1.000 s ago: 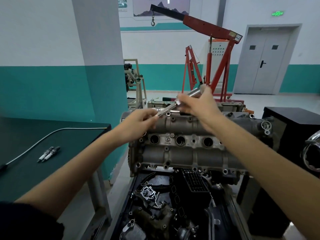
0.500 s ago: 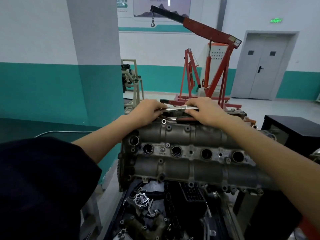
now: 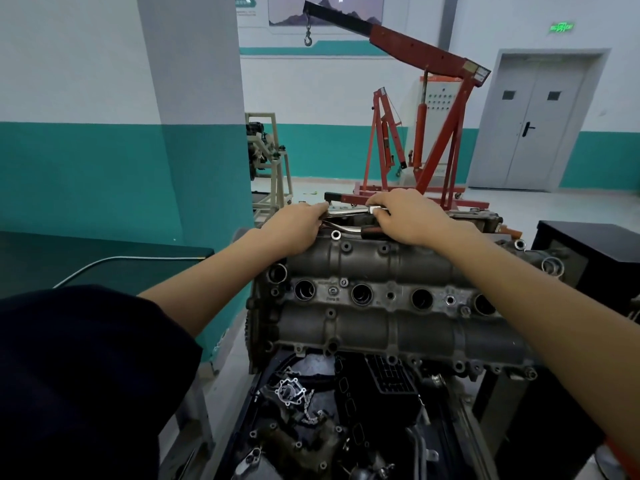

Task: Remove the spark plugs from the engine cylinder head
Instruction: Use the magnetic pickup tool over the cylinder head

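Right now both my hands sit at the far top edge of the cylinder head (image 3: 381, 327), on a bright metal tool bar (image 3: 349, 211) that lies across between them. My left hand (image 3: 294, 226) has its fingers curled over the bar's left end, and my right hand (image 3: 412, 216) curls over the right end, by a dark red handle (image 3: 372, 231) lying just under it. Whether a plug sits in the tool's tip I cannot tell; my fingers hide it.

Below my wrists the row of four plug wells (image 3: 362, 293) looks dark and open, and I see no plug tops in them, though the bottoms are too deep to read. No loose spark plugs show anywhere in view.

My guess is that I am between wells, either parking the wrench on the head or sorting out its pieces. The next move, as I judge it, calls for lifting the tool clear, holding it upright over a well that may still hold a plug, and seating it squarely before turning.
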